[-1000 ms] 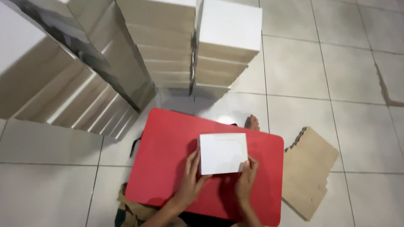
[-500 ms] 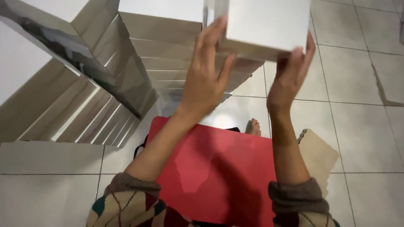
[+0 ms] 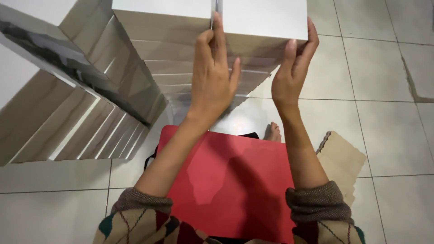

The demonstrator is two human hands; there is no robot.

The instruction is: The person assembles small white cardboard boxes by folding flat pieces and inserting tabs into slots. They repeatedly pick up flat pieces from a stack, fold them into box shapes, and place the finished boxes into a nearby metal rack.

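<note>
At the top centre of the frame, both hands clasp a white box (image 3: 264,20) on top of a tall stack of boxes (image 3: 253,68). The left hand (image 3: 214,79) lies flat with fingers spread on its left edge; the right hand (image 3: 294,72) presses its right side. Below, a red table (image 3: 235,180) stands on the tiled floor (image 3: 389,135).

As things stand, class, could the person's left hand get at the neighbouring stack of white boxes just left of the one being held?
Probably yes. The left hand already rests on the top white box, right beside the neighbouring stack, and nothing lies between them.
</note>
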